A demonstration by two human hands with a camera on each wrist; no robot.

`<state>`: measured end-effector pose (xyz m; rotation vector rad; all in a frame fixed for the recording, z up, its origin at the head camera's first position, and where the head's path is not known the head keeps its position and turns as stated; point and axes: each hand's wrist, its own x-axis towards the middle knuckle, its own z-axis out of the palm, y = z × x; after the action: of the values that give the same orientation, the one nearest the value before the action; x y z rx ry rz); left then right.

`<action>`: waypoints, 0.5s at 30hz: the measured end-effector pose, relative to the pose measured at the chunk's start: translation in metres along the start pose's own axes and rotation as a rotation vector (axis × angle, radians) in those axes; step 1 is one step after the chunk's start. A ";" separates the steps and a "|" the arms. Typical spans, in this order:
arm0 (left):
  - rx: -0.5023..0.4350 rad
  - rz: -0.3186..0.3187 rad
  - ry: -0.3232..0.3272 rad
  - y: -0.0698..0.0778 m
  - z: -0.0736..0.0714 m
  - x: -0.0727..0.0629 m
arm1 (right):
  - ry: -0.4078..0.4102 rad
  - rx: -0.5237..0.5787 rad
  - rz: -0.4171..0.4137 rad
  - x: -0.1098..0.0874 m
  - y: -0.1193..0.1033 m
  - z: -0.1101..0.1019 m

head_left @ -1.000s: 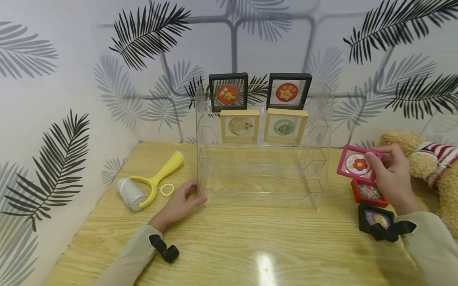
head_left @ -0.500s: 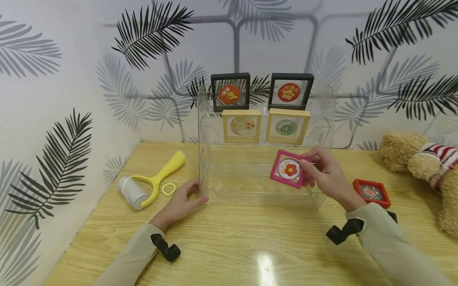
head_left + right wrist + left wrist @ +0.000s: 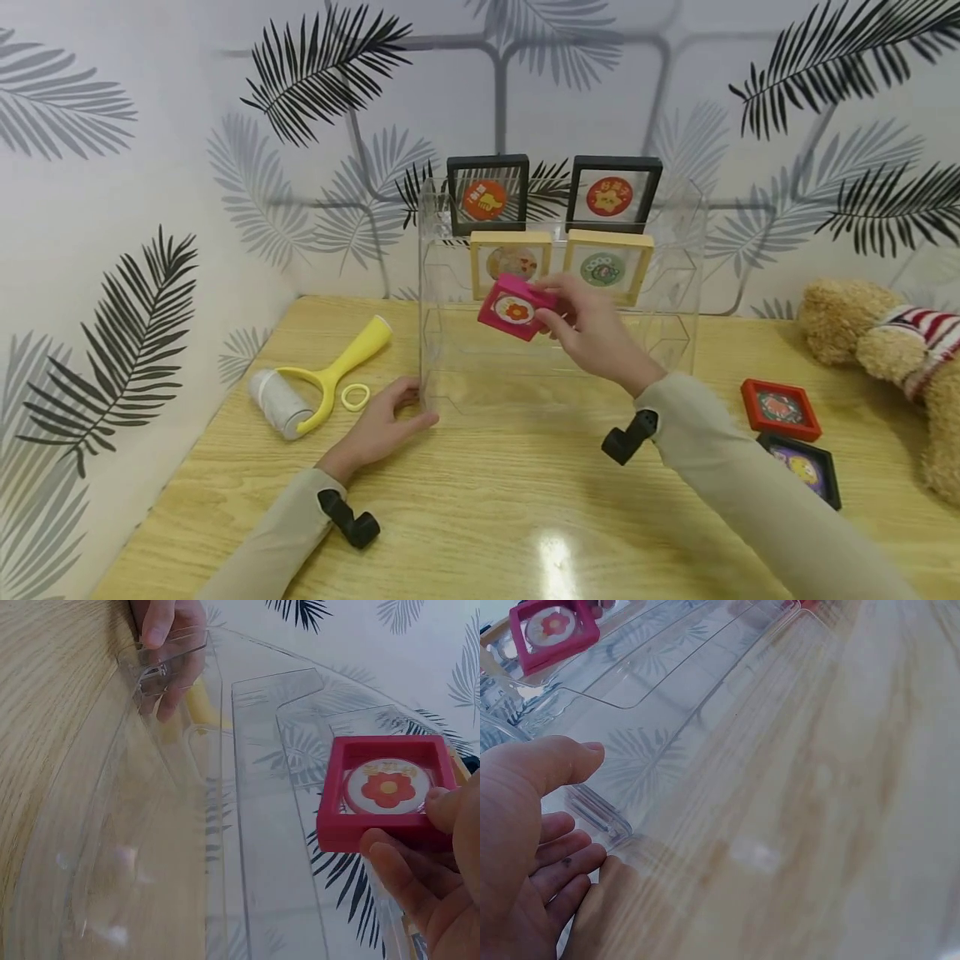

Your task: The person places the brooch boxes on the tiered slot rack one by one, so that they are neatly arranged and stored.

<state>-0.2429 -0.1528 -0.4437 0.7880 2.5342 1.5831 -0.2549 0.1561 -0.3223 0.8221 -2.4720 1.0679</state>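
Observation:
My right hand [image 3: 592, 329] pinches a pink square frame [image 3: 510, 308] with a red flower badge, thumb at its front face and fingers beneath, as the right wrist view shows. It holds the frame up in front of the clear acrylic tiered rack [image 3: 540, 408], overlapping the left yellow frame [image 3: 510, 237]. My left hand [image 3: 382, 425] rests on the table at the rack's lower left corner, its relaxed fingers [image 3: 577, 862] against the side panel and thumb apart. A second yellow frame [image 3: 647, 267] stands beside the first; two black frames [image 3: 489, 161] [image 3: 617, 162] occupy the top tier.
A red frame [image 3: 780, 408] and a black frame with a purple badge [image 3: 804, 471] lie at the right, near a plush bear [image 3: 892, 350]. To the left are a yellow Y-handled roller [image 3: 327, 377] and a pale yellow ring [image 3: 356, 397]. A leaf-patterned wall stands behind.
My right hand has carried the pink frame leftward from the table's right side to the rack, lifting and tilting it. The left hand stays at the rack's corner.

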 end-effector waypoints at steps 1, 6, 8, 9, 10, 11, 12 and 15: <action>0.002 -0.001 -0.001 0.000 0.001 0.001 | -0.024 -0.034 -0.010 0.001 0.001 0.003; 0.001 0.000 0.000 0.000 0.002 0.003 | -0.135 -0.137 -0.058 -0.001 0.003 0.014; -0.002 0.001 -0.001 0.000 0.002 0.004 | -0.136 -0.127 -0.061 -0.001 0.002 0.016; -0.001 -0.001 0.001 -0.001 0.002 0.004 | -0.132 -0.122 -0.056 -0.001 0.001 0.016; 0.003 -0.004 0.003 0.000 0.002 0.003 | -0.131 -0.114 -0.049 -0.001 0.000 0.016; 0.005 -0.006 0.006 0.000 0.002 0.003 | -0.131 -0.110 -0.041 -0.001 0.000 0.016; 0.007 -0.009 0.009 0.000 0.002 0.003 | -0.134 -0.107 -0.035 0.000 -0.001 0.016; 0.014 -0.015 0.013 0.000 0.002 0.002 | -0.145 -0.124 -0.022 -0.002 -0.004 0.015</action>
<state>-0.2440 -0.1503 -0.4447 0.7610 2.5564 1.5736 -0.2519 0.1436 -0.3309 0.9158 -2.6117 0.8651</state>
